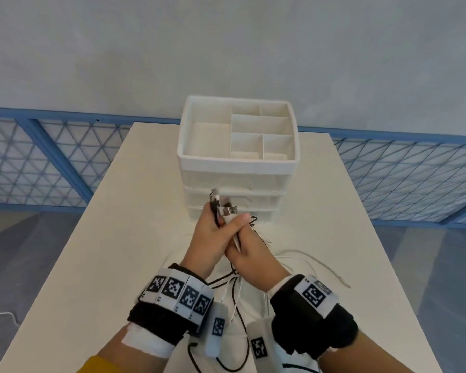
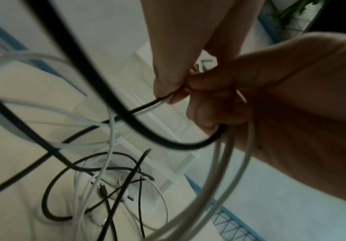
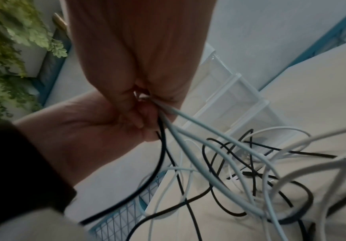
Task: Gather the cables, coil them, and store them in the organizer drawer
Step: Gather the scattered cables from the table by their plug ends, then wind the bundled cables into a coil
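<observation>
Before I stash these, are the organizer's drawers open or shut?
Shut: the drawers sit flush in the organizer; none is pulled out.

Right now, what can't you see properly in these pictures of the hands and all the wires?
- How many wires are held: head view, the left hand and right hand cover the bundle.
- Which plug belongs to which wire: both wrist views are blurred, and the loops cross on the table.
- What is inside the drawers: head view, the fronts are cloudy and the hands block them.
- The wire ends near the bottom edge: head view, wristbands hide them.
</observation>
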`<state>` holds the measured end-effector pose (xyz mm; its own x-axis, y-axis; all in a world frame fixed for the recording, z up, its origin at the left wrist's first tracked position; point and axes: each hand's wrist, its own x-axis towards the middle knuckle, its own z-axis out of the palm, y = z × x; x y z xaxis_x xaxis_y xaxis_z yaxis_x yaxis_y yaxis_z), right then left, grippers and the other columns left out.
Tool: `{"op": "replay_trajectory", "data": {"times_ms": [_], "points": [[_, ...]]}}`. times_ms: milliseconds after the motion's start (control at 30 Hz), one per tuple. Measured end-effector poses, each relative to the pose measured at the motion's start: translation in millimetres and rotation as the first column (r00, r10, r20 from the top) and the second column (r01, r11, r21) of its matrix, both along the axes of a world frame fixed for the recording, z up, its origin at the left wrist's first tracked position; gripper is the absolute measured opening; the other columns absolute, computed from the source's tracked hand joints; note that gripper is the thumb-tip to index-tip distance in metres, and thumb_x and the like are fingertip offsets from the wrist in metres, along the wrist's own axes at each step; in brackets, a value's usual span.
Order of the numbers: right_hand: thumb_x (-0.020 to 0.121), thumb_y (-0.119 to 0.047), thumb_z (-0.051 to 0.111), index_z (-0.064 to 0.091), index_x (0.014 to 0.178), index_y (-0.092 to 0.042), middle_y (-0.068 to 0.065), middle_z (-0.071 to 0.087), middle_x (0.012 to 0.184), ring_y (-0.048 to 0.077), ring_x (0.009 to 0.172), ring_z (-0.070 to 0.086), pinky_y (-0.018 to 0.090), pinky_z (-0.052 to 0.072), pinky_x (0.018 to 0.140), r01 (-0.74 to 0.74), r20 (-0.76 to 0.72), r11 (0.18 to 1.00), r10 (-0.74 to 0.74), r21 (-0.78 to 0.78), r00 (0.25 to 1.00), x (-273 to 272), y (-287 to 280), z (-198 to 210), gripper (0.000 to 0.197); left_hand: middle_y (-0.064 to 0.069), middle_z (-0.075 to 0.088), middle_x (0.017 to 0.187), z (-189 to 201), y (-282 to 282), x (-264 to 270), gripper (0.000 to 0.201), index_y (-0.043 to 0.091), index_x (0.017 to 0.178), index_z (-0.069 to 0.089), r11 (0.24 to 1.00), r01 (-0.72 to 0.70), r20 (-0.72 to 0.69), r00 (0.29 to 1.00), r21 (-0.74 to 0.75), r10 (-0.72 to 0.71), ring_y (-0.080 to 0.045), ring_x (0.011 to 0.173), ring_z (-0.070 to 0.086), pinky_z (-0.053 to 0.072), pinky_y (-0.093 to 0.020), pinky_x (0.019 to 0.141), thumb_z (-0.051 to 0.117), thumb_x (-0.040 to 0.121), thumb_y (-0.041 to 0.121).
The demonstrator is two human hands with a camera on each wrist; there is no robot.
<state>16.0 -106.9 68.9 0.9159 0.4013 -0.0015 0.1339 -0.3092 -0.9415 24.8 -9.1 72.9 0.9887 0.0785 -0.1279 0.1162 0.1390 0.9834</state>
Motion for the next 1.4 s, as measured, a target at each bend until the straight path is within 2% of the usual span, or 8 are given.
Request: {"op": "replay_trajectory", "data": {"times_ms": [333,467,633,767,867,1033,1267,1400], "points": [[0.086,-0.008,0.055,0.049,0.128,-0.012,0.005,0.047,0.107,0.015,0.098,0.048,0.011,0.038,0.089,-0.251,0.056,0.961,0.259,-0.119,0.964,6,-6,-4,0.042,0.007,0.055,0.043,-18,23,8,0.036,0.016,0.056,0.057,0.950,-0.298,-0.152,0.947,-0.095,0.282,-0.010,0.045,0.052,0.041,-0.029,0.056,0.056,0.085,0.039],[0.087,-0.014,0.053,0.063,0.083,-0.015,0.010,0.063,0.093,0.025,0.083,0.063,0.039,0.053,0.086,0.439,-0.174,0.893,-0.450,-0.097,0.876,49,-49,-46,0.011,0.008,0.032,0.037,-13,36,9,0.050,0.018,0.047,0.033,0.936,-0.280,-0.139,0.957,-0.213,0.255,-0.011,0.042,0.036,0.034,-0.028,0.061,0.047,0.089,0.039],[0.081,-0.040,0.057,0.054,0.075,-0.002,0.005,0.057,0.037,0.022,0.058,0.068,0.015,0.042,0.044,0.258,-0.400,0.804,-0.510,-0.536,0.761,84,-61,-93,0.038,0.011,0.025,0.037,-8,30,-3,0.047,0.024,0.044,0.029,0.958,-0.162,-0.048,0.987,-0.237,0.155,-0.010,0.041,0.026,0.029,-0.029,0.062,0.049,0.080,0.046],[0.090,-0.021,0.044,0.064,0.094,-0.007,0.012,0.069,0.102,0.021,0.100,0.066,0.017,0.039,0.063,0.048,-0.444,0.825,-0.351,-0.563,0.825,77,-58,-95,0.025,0.010,0.025,0.038,0,35,-6,0.046,0.021,0.045,0.027,0.960,-0.158,-0.017,0.987,-0.233,0.158,-0.010,0.040,0.027,0.029,-0.029,0.061,0.048,0.076,0.048],[0.089,-0.003,0.046,0.054,0.071,-0.007,0.011,0.064,0.065,0.007,0.038,0.060,0.016,0.046,0.042,0.314,-0.595,0.903,-0.429,-0.292,0.679,69,-62,-84,0.019,0.010,0.024,0.038,2,42,-6,0.044,0.021,0.047,0.027,0.958,-0.173,0.000,0.984,-0.229,0.178,-0.011,0.040,0.026,0.029,-0.026,0.058,0.049,0.077,0.046],[0.093,-0.009,0.043,0.051,0.081,-0.003,0.011,0.055,0.062,0.016,0.040,0.058,0.021,0.049,0.037,0.527,-0.455,0.850,-0.474,-0.011,0.754,43,-75,-44,0.016,0.011,0.024,0.039,0,38,-2,0.045,0.022,0.050,0.028,0.964,-0.171,0.017,0.984,-0.203,0.178,-0.011,0.041,0.023,0.027,-0.028,0.058,0.043,0.091,0.034],[0.090,-0.015,0.052,0.062,0.082,-0.018,-0.005,0.060,0.054,0.007,0.054,0.057,0.014,0.046,0.057,0.294,-0.035,0.933,-0.293,0.205,0.955,-14,-44,-1,0.014,0.010,0.031,0.040,2,17,1,0.049,0.023,0.044,0.039,0.998,-0.028,-0.057,0.998,-0.052,0.025,-0.014,0.047,0.030,0.033,-0.033,0.066,0.062,0.073,0.055],[0.089,-0.025,0.054,0.061,0.083,-0.029,-0.018,0.058,0.054,0.006,0.049,0.056,0.017,0.046,0.055,0.183,0.184,0.980,-0.196,0.083,0.963,-28,-19,1,0.010,0.011,0.047,0.044,16,0,0,0.018,0.022,0.064,0.058,0.983,0.050,0.003,0.999,-0.178,-0.050,-0.007,0.048,0.041,0.039,-0.020,0.051,0.069,0.066,0.036]]}}
